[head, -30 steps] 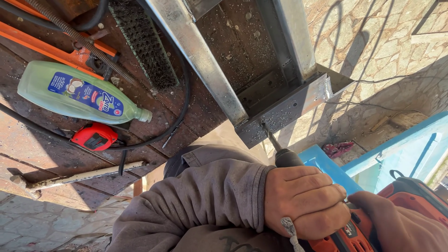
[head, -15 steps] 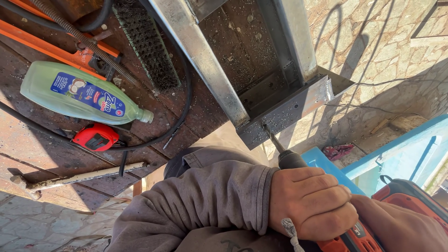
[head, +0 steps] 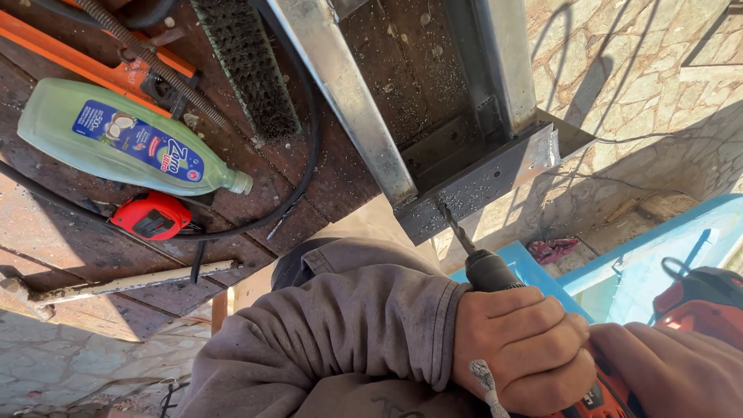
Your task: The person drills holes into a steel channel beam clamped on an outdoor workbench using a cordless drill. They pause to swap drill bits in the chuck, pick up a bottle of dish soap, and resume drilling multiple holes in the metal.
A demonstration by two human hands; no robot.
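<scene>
Left hand (head: 520, 348) wrapped in a closed fist around the front body of a red and black power drill (head: 542, 340), knuckles up, grey sleeve bunched at the wrist, forearm entering from seven o'clock. Right hand hidden behind a grey sleeve (head: 673, 368) at four o'clock, so grip there impossible to judge. Drill at five o'clock of the view, black chuck poking out of the fist, twist bit (head: 455, 227) angled toward eleven o'clock with its tip touching the speckled face of a galvanised steel bracket (head: 480, 190) at the end of a metal channel frame (head: 340, 85). On the worn wooden bench (head: 70, 240) at nine o'clock, a green plastic bottle (head: 116, 139) lying flat, a red tape measure (head: 151, 217) just beside it, a wire brush (head: 248, 66) at eleven o'clock, and a black cable (head: 306, 147) curving past.
</scene>
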